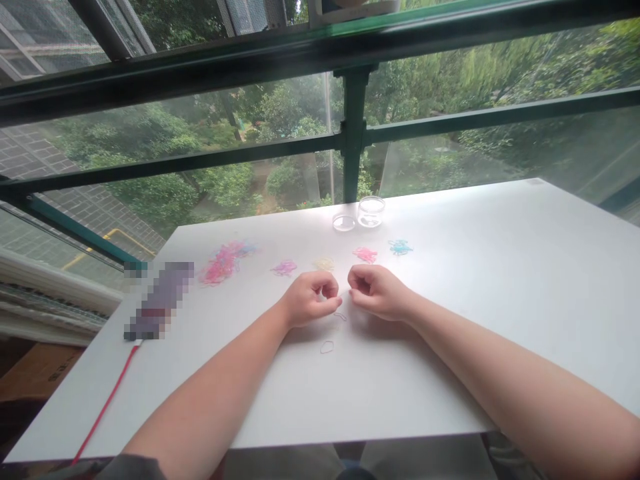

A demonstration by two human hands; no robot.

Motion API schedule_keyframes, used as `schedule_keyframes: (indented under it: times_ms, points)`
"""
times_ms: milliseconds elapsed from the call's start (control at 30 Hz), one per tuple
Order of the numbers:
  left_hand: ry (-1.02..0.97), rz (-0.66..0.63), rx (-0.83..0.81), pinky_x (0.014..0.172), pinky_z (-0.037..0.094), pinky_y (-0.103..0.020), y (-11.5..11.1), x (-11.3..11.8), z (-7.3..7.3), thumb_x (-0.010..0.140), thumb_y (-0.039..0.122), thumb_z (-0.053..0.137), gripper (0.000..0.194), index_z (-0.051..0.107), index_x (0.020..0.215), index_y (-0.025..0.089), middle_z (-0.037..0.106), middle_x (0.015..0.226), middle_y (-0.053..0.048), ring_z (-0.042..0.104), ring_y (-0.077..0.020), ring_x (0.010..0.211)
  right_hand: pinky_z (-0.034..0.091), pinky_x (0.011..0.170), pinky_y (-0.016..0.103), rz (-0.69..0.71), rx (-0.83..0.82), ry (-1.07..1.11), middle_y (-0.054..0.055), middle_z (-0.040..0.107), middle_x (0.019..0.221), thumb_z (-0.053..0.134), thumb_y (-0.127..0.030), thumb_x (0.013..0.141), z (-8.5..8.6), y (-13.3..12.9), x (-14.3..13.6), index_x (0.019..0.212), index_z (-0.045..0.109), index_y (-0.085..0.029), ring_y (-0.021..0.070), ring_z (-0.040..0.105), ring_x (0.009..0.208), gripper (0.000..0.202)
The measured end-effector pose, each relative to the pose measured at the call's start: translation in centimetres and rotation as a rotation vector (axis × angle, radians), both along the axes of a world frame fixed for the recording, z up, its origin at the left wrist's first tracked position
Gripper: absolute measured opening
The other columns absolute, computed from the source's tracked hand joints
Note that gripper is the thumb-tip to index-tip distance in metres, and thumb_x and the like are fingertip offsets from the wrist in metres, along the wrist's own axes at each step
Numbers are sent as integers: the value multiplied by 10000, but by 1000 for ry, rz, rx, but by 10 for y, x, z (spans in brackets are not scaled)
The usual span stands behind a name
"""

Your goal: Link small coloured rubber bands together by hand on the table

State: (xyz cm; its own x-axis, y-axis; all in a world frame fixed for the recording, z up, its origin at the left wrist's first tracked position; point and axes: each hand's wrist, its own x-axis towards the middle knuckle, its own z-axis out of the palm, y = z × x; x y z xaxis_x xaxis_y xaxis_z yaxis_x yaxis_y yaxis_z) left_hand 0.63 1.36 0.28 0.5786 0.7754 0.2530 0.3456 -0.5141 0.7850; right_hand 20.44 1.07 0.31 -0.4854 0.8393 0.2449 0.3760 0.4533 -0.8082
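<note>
Both hands are over the middle of the white table (410, 380), a small gap apart. My left hand (316, 298) has its fingers curled in, thumb near the fingertips; anything between them is too small to make out. Curled the same way, my right hand (375, 291) also shows nothing I can make out at its fingertips. Just below them lies a thin pinkish band (340, 316), and nearer the front a loose band loop (327, 347). Beyond the hands are small piles of bands: purple (285, 268), pale yellow (324, 264), pink (365, 254) and blue (401, 247).
A larger mixed pile of bands (227, 262) lies at the left. At the back edge stand a clear round container (371, 212) and a clear lid (344, 223). A pixelated object (160, 300) with a red cable (107, 403) is at far left. Green-framed windows rise behind.
</note>
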Motion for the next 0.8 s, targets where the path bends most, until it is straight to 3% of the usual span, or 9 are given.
schedule_keyframes:
  times_ms: [200,433,700,800]
  points:
    - [26,-17,-41,563,347,-215,0,0,2,705,196,576,135,477,622,154,494,613,18,423,-89,590,272,506,218,-139,69,8,-59,346,542,471,-123,639,2,8,11,589,353,-191,80,314,524,145]
    - [60,-30,-66,527,323,-200,-2,-1,-2,697,178,573,121,475,629,152,461,597,34,389,-72,554,250,473,203,121,-17,-132,-65,339,549,484,-129,635,4,-9,-4,603,366,-187,70,300,511,136]
    - [52,-33,-107,532,329,-200,1,-1,0,682,139,552,142,431,607,155,454,597,33,395,-75,565,270,509,220,-155,86,-86,-58,373,556,475,-127,644,1,11,16,615,364,-192,81,328,524,132]
    - [44,2,-92,535,334,-201,0,-1,0,701,179,566,132,463,622,152,472,608,27,406,-78,570,267,493,215,-139,63,-84,-58,373,554,481,-139,658,0,8,12,626,381,-191,81,329,515,118]
